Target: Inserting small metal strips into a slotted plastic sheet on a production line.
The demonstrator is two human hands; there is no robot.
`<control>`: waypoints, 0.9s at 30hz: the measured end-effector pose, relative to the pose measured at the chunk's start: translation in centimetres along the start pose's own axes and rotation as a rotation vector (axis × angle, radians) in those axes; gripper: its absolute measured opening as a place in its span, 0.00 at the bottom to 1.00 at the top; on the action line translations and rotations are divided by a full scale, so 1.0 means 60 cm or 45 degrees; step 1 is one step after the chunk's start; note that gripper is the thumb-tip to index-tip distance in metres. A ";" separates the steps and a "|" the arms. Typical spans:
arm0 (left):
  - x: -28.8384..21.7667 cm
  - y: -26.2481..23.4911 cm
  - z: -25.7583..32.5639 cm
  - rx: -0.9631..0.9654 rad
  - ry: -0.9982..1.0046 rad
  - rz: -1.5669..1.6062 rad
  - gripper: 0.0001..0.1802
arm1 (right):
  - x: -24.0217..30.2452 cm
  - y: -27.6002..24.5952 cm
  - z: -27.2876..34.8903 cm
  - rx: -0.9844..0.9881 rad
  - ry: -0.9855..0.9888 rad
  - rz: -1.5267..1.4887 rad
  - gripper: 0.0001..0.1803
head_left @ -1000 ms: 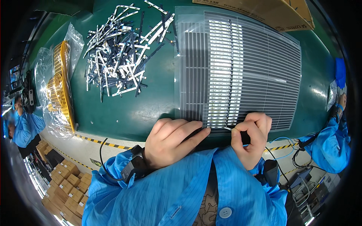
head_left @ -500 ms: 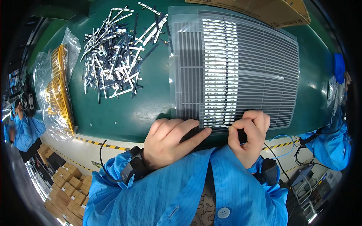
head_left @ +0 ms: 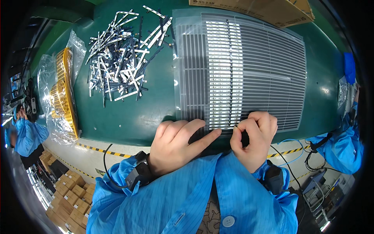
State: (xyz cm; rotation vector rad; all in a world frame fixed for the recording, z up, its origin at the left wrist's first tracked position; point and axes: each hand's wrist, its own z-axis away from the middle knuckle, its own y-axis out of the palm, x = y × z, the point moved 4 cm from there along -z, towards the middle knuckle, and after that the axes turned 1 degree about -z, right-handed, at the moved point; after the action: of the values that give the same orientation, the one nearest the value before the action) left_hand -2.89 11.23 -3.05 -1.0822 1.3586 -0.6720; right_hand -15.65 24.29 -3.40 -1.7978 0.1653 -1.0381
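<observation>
On a green table lies a grey-lined sheet [head_left: 272, 58] under clear plastic, carrying a column of narrow white strips [head_left: 220, 74] with small dark parts. The nearest strip [head_left: 221, 128] is at the column's bottom. My left hand [head_left: 175, 142] has its index finger stretched to that strip, its other fingers bent, nothing held. My right hand [head_left: 255, 138] pinches thumb and forefinger at the strip's right end; the fingertips hide the exact grip. To the left is a tangled pile of loose white and black strips [head_left: 120, 58].
Yellow perforated trays [head_left: 64, 93] in clear plastic stand at the table's left. A cardboard box [head_left: 257, 9] sits at the far edge. Co-workers in blue appear at far left [head_left: 27, 134] and far right [head_left: 339, 150]. Stacked cartons [head_left: 72, 195] stand on the floor.
My right fingertips have shifted slightly left and down along the nearest strip; the white end seen between them is now hidden. My left index finger stays by the strip.
</observation>
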 end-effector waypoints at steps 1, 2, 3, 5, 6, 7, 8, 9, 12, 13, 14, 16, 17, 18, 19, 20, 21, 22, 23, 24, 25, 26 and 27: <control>0.000 0.001 0.001 -0.006 0.002 -0.003 0.24 | 0.004 0.000 -0.002 0.010 -0.029 0.045 0.11; 0.000 0.001 0.003 -0.026 -0.001 -0.013 0.24 | 0.007 0.000 -0.003 0.020 -0.058 0.089 0.11; 0.000 0.002 0.003 -0.041 -0.004 -0.022 0.24 | 0.008 0.000 -0.004 0.016 -0.059 0.088 0.11; 0.000 0.002 0.001 -0.050 0.008 -0.035 0.24 | 0.010 0.001 -0.006 0.020 -0.071 0.140 0.10; 0.000 0.003 0.001 -0.057 0.017 -0.045 0.24 | 0.011 0.000 -0.007 0.017 -0.074 0.137 0.10; 0.001 0.005 0.002 -0.060 0.018 -0.050 0.24 | 0.013 -0.001 -0.008 0.033 -0.069 0.166 0.09; 0.002 0.006 0.003 -0.087 0.038 -0.059 0.25 | 0.014 -0.003 -0.010 0.048 -0.065 0.194 0.09; 0.002 0.007 0.004 -0.115 0.058 -0.067 0.25 | 0.015 -0.005 -0.012 0.045 -0.069 0.193 0.09; 0.002 0.007 0.003 -0.154 0.080 -0.085 0.25 | 0.017 -0.008 -0.015 0.071 -0.094 0.228 0.08; 0.003 0.006 0.003 -0.159 0.082 -0.089 0.25 | 0.017 -0.009 -0.016 0.076 -0.106 0.237 0.07; 0.004 0.004 0.003 -0.156 0.093 -0.066 0.26 | 0.018 -0.010 -0.016 0.080 -0.119 0.247 0.07; 0.006 0.002 0.003 -0.157 0.107 -0.046 0.26 | 0.019 -0.010 -0.015 0.068 -0.119 0.248 0.07; 0.007 0.001 0.002 -0.154 0.115 -0.036 0.26 | 0.019 -0.010 -0.015 0.062 -0.114 0.249 0.07; 0.007 -0.001 0.003 -0.151 0.121 -0.026 0.27 | 0.020 -0.012 -0.015 0.058 -0.120 0.250 0.07; 0.007 -0.001 0.003 -0.157 0.122 -0.030 0.27 | 0.020 -0.014 -0.015 0.075 -0.112 0.267 0.07; 0.007 -0.002 0.003 -0.165 0.130 -0.031 0.27 | 0.019 -0.015 -0.014 0.092 -0.103 0.285 0.08; 0.007 -0.003 0.004 -0.174 0.139 -0.033 0.27 | 0.018 -0.017 -0.014 0.087 -0.108 0.286 0.08; 0.006 -0.004 0.004 -0.179 0.140 -0.036 0.27 | 0.015 -0.019 -0.012 0.075 -0.103 0.266 0.09; 0.005 -0.004 0.003 -0.183 0.134 -0.040 0.27 | 0.012 -0.022 -0.012 0.063 -0.098 0.247 0.09; 0.004 -0.004 0.003 -0.186 0.130 -0.044 0.27 | 0.007 -0.026 -0.011 0.082 -0.090 0.218 0.08; 0.004 -0.004 0.003 -0.191 0.134 -0.046 0.27 | 0.002 -0.028 -0.009 0.077 -0.093 0.219 0.08; 0.003 -0.004 0.003 -0.195 0.130 -0.054 0.27 | -0.005 -0.029 -0.006 0.063 -0.072 0.137 0.08; 0.003 -0.004 0.003 -0.199 0.126 -0.062 0.26 | -0.011 -0.031 -0.002 0.048 -0.052 0.053 0.08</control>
State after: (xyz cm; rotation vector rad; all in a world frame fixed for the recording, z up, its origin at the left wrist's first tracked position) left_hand -2.64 11.00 -2.91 -1.2232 1.4937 -0.6711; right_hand -16.75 25.46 -2.24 -1.7727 0.1567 -0.9685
